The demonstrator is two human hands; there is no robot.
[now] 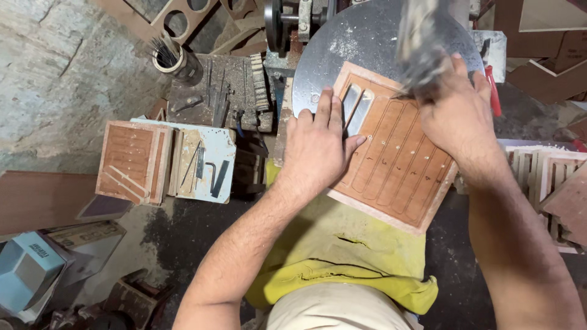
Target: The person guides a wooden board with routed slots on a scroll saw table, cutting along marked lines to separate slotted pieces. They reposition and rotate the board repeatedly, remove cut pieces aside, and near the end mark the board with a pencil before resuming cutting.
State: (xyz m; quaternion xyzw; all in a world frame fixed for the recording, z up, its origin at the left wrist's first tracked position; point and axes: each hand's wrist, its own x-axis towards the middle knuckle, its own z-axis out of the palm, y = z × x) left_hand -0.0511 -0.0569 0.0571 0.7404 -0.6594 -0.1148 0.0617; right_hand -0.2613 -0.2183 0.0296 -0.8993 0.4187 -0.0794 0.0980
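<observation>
We find a square wooden panel [394,156] lying flat and turned at an angle, its far corner on the round grey metal machine table [342,55] and its near corner over the person's lap. Long parallel slots are marked across its face; two at the far left end are cut through, and the metal shows beneath them. Small holes dot the uncut marks.

The left hand [318,143] lies palm down on the panel's left part, fingers spread flat and pressing, gripping nothing. The right hand [458,113] rests on the panel's far right edge, fingers curled; we cannot tell whether it grips anything. Directly above it a blurred grey machine part [422,43] hangs over the panel; its form cannot be made out.

A yellow cloth [342,256] covers the lap below the panel. A red-handled tool [493,91] lies just beyond the right hand.

To the right stands a stack of slotted wooden panels [547,183]. To the left, on a low stand, rests another marked panel [129,160], and beside it a pale blue board [205,162] bearing an angled key and thin blades. Farther off we note a dark wooden tool block [214,91] with metal bits, and a tin of thin rods [174,58]. A pale blue box [27,269] sits on the floor at lower left.
</observation>
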